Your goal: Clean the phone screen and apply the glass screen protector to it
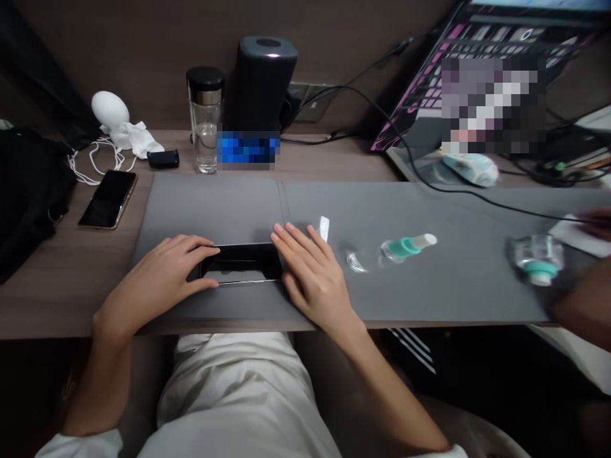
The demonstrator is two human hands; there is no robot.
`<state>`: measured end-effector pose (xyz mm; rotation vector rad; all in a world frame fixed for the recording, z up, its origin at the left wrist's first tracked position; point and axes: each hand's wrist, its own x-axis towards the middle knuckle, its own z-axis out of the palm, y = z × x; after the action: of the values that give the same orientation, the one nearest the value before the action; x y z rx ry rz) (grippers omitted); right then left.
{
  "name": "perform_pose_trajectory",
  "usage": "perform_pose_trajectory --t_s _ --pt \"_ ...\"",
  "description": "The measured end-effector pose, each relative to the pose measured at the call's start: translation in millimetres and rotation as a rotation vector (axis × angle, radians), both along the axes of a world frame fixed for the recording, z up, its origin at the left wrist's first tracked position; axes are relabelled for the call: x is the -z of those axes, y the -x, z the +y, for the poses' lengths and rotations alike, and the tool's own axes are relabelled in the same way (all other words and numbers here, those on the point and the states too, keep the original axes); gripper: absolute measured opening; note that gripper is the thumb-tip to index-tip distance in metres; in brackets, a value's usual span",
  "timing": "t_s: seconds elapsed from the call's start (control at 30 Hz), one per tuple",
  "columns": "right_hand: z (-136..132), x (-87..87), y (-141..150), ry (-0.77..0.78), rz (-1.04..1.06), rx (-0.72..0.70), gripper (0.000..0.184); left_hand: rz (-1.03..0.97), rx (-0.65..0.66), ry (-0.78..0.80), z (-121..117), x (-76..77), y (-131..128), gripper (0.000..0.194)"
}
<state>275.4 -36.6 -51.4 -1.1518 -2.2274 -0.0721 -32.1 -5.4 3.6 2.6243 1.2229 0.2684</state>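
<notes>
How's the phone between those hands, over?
Left hand grips phone by left end. Right hand at its right end. Phone on gray mat. Bottle farther right, not blocking.

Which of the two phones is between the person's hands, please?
The phone on the mat: the left hand is at one end, the right hand at the other. The other phone lies off the mat, apart from both hands.

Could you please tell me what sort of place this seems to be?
It looks like a desk workspace, though whether at home or in an office I cannot tell. An open laptop, a patterned mouse and a long grey desk mat suggest it.
</notes>
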Motion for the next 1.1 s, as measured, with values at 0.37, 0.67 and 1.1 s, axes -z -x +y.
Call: perform_pose_trajectory --t_s 0.37,0.67,1.1 --pt "-0.2 -5.8 -7.9 0.173 0.042 -0.013 0.039 0.121 0.033 -0.135 -11.9 -8.3 -8.8 0.039" --pt "-8.1 -20.3 -27.7 0.209 -0.089 -0.118 0.041 0.139 0.044 -0.134 -11.9 -6.7 -8.6 0.039" --pt "-11.8 -18.4 -23.7 0.097 -0.221 -0.098 0.035 0.153 0.050 -0.146 -12.6 -8.1 -9.8 0.038"
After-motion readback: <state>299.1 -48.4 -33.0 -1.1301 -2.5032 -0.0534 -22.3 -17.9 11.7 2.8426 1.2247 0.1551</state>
